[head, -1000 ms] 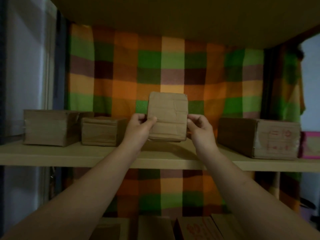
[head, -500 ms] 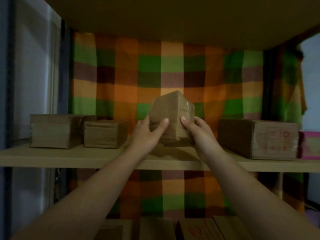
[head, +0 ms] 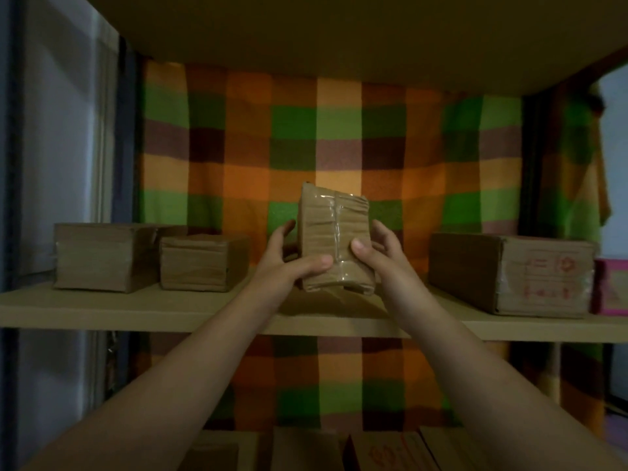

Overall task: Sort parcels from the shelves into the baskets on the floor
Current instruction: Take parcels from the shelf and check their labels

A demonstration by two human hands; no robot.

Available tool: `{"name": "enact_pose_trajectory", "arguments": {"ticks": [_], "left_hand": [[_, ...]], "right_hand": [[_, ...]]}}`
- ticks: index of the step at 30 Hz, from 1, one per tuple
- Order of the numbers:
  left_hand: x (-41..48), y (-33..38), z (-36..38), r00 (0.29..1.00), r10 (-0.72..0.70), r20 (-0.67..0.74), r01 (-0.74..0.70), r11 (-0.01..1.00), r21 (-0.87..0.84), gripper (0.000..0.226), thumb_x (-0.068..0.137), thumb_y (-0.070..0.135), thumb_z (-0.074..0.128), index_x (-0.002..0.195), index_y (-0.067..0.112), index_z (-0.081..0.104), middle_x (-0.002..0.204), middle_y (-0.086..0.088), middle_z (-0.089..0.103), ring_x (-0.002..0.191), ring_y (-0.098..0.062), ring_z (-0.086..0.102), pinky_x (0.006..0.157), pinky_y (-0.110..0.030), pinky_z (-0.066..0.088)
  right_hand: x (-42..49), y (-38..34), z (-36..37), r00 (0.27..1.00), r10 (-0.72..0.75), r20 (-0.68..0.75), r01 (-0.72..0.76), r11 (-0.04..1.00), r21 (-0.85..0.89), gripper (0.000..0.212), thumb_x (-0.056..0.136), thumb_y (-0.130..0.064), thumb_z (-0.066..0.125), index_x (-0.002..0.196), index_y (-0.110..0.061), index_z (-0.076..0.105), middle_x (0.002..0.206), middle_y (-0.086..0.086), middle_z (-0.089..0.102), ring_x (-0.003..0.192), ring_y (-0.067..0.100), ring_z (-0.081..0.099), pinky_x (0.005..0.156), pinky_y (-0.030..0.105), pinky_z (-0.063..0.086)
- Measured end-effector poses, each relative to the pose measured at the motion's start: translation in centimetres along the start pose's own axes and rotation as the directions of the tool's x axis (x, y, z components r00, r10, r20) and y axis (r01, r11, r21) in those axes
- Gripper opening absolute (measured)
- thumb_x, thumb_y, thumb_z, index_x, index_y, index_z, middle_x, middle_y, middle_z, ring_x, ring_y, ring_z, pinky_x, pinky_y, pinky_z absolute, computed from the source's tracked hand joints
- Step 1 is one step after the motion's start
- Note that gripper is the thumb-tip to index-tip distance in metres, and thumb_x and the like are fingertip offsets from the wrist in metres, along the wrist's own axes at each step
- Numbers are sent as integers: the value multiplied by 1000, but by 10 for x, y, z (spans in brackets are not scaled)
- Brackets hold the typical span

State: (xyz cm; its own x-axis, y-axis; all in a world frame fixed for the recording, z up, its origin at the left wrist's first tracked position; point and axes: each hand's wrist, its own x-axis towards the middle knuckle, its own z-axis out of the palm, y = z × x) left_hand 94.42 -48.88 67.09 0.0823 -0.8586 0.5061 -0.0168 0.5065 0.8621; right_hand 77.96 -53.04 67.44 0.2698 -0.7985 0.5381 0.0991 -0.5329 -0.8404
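Observation:
A small brown taped cardboard parcel stands upright in the middle of the wooden shelf, held between both hands. My left hand grips its left side with the thumb across the lower front. On its right side is my right hand, thumb on the front face. The parcel's bottom edge is at or just above the shelf board; I cannot tell if it touches. No baskets are in view.
Two brown parcels sit on the shelf's left part. At the right is a large box with red print, with a pink box beside it. More boxes lie on the lower shelf. A checked cloth hangs behind.
The parcel has been turned in my hands from showing its broad face to showing a taped face, and my thumbs have shifted onto its front.

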Motion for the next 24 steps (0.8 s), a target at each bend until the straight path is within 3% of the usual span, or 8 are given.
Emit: {"name": "enact_pose_trajectory", "arguments": {"ticks": [2,5,7,9,13,19,22,24], "left_hand": [[0,0,-1,999,-10,38,13,997,-78,119,35,36,80,142,35,29,130,-5,53,112,-27,58,92,-43,51],[-2,0,-5,998,-7,66,14,995,-103,116,35,34,77,141,32,30,124,-3,56,106,-22,60,83,-35,53],[-3,2,-4,999,-10,37,12,998,-58,107,46,30,81,140,32,30,129,-6,53,111,-24,58,90,-40,52],[-3,4,1,996,52,-67,-48,997,60,79,68,19,79,132,36,36,134,-5,49,113,-25,57,92,-42,51],[-2,3,11,943,284,-172,-233,935,268,47,84,-2,60,115,33,52,115,6,59,99,-14,64,88,-40,54],[-2,-3,4,947,243,-210,-156,919,361,40,91,27,56,129,16,56,130,-3,59,118,-17,54,104,-40,43],[-8,-4,4,970,201,-137,-145,930,337,50,89,36,57,136,20,49,130,4,56,118,-13,52,96,-26,45],[-10,-6,6,975,192,-113,-154,946,284,46,87,32,61,131,23,53,122,5,61,113,-12,57,87,-20,47]], "right_hand": [[4,2,-1,994,42,98,-46,998,43,111,48,-63,82,142,-46,25,147,0,40,128,28,47,104,55,39],[6,4,0,984,8,178,-21,997,69,109,52,-52,80,144,-43,23,143,0,46,123,27,53,101,54,42],[4,5,2,993,-28,112,22,998,53,103,55,-49,78,143,-44,24,139,-1,48,117,23,57,95,49,48],[1,4,3,999,-42,-19,43,998,41,103,60,-43,81,144,-42,21,136,-4,48,111,17,58,89,43,52],[1,6,8,964,-111,-243,103,994,-47,91,71,-37,76,144,-37,21,135,-3,48,119,18,53,97,48,48],[-2,6,8,935,-105,-338,92,994,-54,73,84,-18,67,144,-25,27,121,-8,52,107,16,59,90,45,53],[-7,6,5,933,-149,-328,132,989,-73,57,85,-8,65,136,-20,42,106,-11,59,94,7,61,75,28,55],[-9,8,4,936,-158,-314,139,987,-84,50,85,-5,64,130,-20,50,106,-7,63,96,11,64,71,25,56]]}}
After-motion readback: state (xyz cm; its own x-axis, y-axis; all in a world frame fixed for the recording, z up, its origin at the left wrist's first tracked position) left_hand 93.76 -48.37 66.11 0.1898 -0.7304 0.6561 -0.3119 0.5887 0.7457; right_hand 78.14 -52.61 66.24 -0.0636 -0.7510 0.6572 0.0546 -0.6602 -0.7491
